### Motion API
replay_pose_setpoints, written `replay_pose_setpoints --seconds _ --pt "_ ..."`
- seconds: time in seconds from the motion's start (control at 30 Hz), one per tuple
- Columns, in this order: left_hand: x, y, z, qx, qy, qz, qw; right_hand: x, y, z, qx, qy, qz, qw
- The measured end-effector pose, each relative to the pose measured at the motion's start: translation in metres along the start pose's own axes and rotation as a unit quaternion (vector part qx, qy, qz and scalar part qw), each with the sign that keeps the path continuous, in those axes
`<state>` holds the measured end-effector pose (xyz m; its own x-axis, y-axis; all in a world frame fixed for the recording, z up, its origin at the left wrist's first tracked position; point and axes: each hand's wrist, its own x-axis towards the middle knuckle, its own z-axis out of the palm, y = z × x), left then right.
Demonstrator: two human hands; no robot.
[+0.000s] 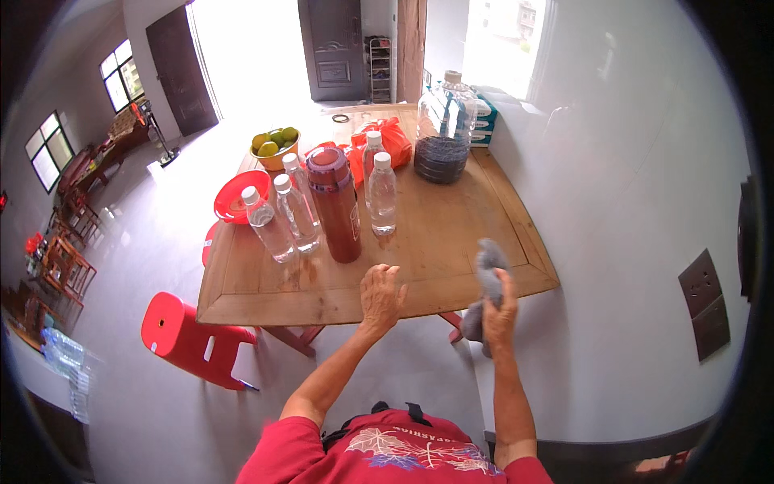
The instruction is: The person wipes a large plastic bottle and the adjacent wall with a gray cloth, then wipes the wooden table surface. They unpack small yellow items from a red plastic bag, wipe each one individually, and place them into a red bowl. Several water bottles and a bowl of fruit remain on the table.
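My right hand grips a grey cloth over the table's near right edge, part of it hanging below the tabletop. My left hand is at the table's near edge, fingers loosely bent with the thumb apart, holding nothing. Just beyond it stands a tall reddish-brown thermos. Several clear water bottles with white caps stand around the thermos, among them one bottle on its right and another bottle on its left. All of this is on a wooden table.
A red plastic basin, a yellow bowl of green fruit and red plastic bags sit farther back. By the wall stands a large jug of dark contents, beside tissue boxes. A red stool is at the table's left.
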<state>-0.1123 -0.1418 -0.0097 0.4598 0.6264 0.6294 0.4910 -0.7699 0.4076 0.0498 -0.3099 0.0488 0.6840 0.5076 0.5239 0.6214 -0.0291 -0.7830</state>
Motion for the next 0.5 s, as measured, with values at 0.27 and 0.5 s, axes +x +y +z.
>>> replay_pose_setpoints --seconds 0.27,0.5 --pt "-0.011 -0.051 0.007 -0.006 -0.084 -0.052 0.995 -0.018 0.010 0.142 -0.180 -0.261 -0.188 0.930" --pt "-0.006 -0.038 -0.003 -0.005 -0.092 -0.045 0.995 0.064 0.072 0.169 -0.300 -0.214 -0.205 0.907"
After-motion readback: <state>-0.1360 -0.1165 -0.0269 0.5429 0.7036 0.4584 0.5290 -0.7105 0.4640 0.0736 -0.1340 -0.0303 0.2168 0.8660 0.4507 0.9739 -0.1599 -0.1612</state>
